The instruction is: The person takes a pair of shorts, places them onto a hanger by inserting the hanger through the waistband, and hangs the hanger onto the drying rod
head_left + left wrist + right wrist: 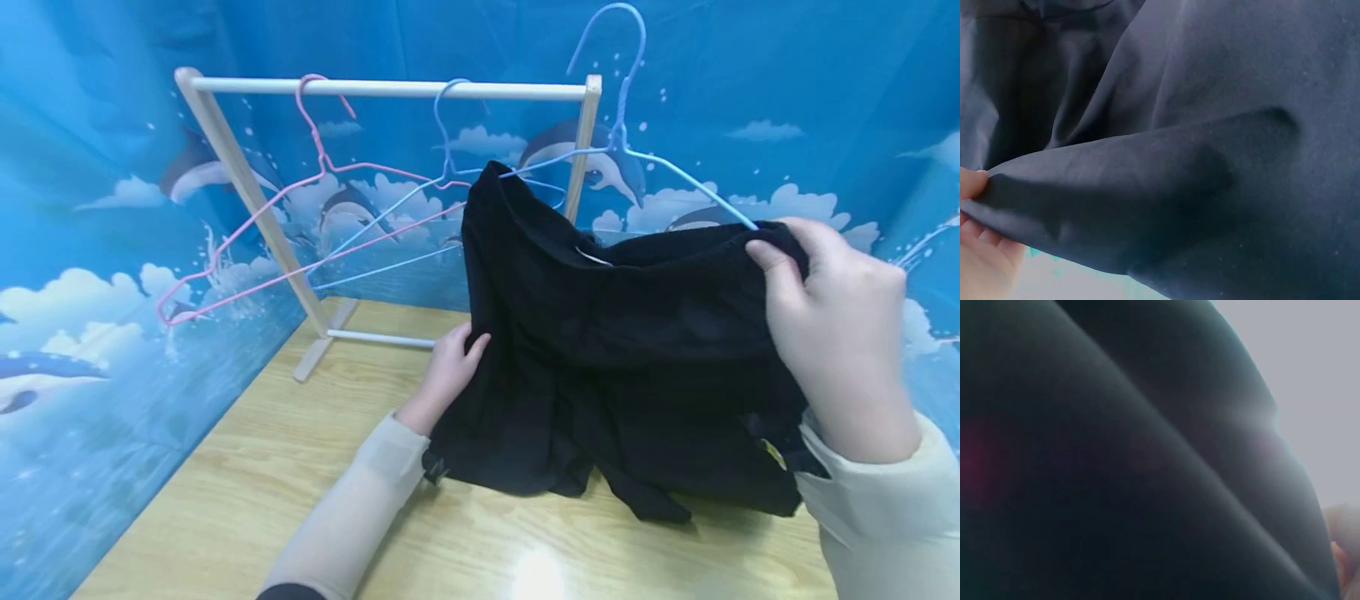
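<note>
A pair of black shorts hangs spread on a blue wire hanger, held up over the table in front of the rack. My right hand grips the waistband's right corner, where the hanger's right arm goes into the cloth. At the shorts' left side, lower down, my left hand pinches the fabric between thumb and fingers. The left wrist view shows that fold of dark cloth drawn out from the thumb. Dark fabric fills most of the right wrist view, with blurred fingertips at its edge.
A rack with a white rail and wooden posts stands at the back of the wooden table. On the rail hang a pink hanger and another blue hanger. Behind is a blue curtain with dolphins and clouds.
</note>
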`<control>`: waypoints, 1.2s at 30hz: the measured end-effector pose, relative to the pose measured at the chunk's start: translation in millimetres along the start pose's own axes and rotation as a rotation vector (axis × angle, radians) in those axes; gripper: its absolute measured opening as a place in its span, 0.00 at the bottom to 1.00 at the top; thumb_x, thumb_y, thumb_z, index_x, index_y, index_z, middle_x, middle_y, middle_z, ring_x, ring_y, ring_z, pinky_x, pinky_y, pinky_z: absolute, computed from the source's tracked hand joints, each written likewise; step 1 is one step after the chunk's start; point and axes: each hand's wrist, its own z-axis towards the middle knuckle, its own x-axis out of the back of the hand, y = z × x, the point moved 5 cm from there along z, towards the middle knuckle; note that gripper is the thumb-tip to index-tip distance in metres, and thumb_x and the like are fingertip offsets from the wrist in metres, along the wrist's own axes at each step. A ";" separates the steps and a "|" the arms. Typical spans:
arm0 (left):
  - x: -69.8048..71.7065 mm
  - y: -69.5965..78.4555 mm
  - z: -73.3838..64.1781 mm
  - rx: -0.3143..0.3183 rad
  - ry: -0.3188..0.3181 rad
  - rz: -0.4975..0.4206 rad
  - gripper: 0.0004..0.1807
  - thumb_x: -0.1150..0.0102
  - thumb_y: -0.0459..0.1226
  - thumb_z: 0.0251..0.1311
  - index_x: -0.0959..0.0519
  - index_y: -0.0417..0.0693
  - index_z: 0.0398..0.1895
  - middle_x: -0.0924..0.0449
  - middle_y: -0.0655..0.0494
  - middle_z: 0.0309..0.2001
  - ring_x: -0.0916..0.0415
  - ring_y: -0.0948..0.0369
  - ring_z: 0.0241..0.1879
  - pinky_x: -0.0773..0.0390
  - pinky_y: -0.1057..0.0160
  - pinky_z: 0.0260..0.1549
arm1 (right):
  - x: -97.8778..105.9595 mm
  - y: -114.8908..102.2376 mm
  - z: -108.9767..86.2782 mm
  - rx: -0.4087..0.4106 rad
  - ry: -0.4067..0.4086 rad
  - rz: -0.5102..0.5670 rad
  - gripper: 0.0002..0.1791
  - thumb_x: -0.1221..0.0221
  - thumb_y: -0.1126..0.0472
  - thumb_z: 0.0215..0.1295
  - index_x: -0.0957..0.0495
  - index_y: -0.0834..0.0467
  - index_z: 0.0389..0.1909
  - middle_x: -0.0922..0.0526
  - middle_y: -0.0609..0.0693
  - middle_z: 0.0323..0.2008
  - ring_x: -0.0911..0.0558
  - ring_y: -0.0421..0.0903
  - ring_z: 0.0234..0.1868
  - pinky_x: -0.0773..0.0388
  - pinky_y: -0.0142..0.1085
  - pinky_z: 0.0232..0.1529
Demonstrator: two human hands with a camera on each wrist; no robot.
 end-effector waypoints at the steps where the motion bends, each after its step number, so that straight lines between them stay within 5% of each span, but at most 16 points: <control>1: 0.1 -0.7 0.3 0.005 -0.002 -0.002 0.12 0.45 0.36 0.68 0.21 0.34 0.45 0.17 0.38 0.44 0.19 0.46 0.46 0.21 0.49 0.48 | -1.6 -1.1 1.4 0.006 -0.001 0.000 0.20 0.45 0.59 0.70 0.23 0.74 0.48 0.20 0.74 0.36 0.25 0.68 0.25 0.44 0.26 0.28; 3: 0.8 -2.0 0.8 0.013 -0.004 -0.007 0.13 0.46 0.37 0.68 0.21 0.34 0.47 0.17 0.38 0.45 0.19 0.46 0.47 0.21 0.49 0.48 | -4.8 -3.1 4.1 0.011 0.000 -0.001 0.20 0.45 0.58 0.71 0.23 0.74 0.48 0.20 0.75 0.36 0.25 0.68 0.26 0.37 0.32 0.28; 16: 7.7 -10.0 -0.6 0.011 0.025 0.004 0.14 0.45 0.36 0.68 0.21 0.33 0.47 0.17 0.36 0.45 0.19 0.45 0.46 0.21 0.48 0.48 | -22.9 -9.0 17.5 0.027 -0.022 0.038 0.18 0.44 0.60 0.70 0.22 0.73 0.48 0.18 0.73 0.37 0.24 0.68 0.26 0.35 0.42 0.26; 23: 12.2 -14.5 -1.0 0.033 0.038 -0.008 0.14 0.45 0.35 0.67 0.22 0.31 0.48 0.18 0.35 0.45 0.20 0.44 0.47 0.22 0.47 0.50 | -33.1 -6.4 22.1 -0.014 -0.045 0.057 0.20 0.45 0.58 0.70 0.23 0.73 0.51 0.19 0.75 0.40 0.24 0.70 0.29 0.29 0.58 0.32; 31: 15.3 -23.5 -0.7 0.036 0.051 0.002 0.13 0.45 0.33 0.67 0.22 0.31 0.48 0.18 0.34 0.46 0.20 0.43 0.47 0.22 0.47 0.49 | -43.4 -5.6 24.9 -0.004 -0.052 0.057 0.20 0.45 0.58 0.71 0.23 0.73 0.49 0.19 0.74 0.34 0.26 0.66 0.22 0.34 0.49 0.25; 36: 16.2 -30.4 -2.2 0.035 0.060 0.017 0.12 0.45 0.32 0.66 0.22 0.30 0.46 0.18 0.34 0.44 0.20 0.42 0.46 0.21 0.47 0.48 | -51.1 -4.2 22.8 -0.011 -0.084 0.058 0.21 0.46 0.58 0.71 0.24 0.74 0.51 0.20 0.75 0.31 0.26 0.67 0.22 0.27 0.53 0.29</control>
